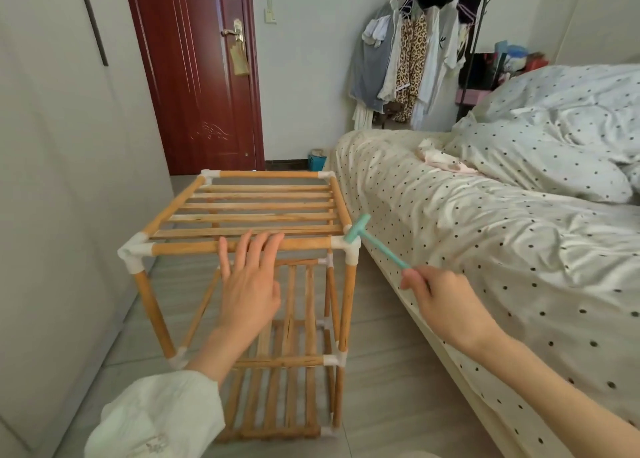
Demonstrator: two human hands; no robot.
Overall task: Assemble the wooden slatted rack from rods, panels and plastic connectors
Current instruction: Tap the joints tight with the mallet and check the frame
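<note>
Person steadies wooden rack (242, 211) on floor (381, 371), small mallet at its near right top corner.

Left hand (249, 284) lies flat, fingers straight and slightly apart, on the near top rod (194, 248). Right hand (440, 301) pinches the teal mallet (367, 239) handle end; mallet head touches the white corner connector (346, 246). Bed (485, 215) just beside rack's right side.

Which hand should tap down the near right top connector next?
Right. The right hand already grips the mallet, whose head sits at that connector. The left hand lies flat on the front rod, probably steadying the rack.
</note>
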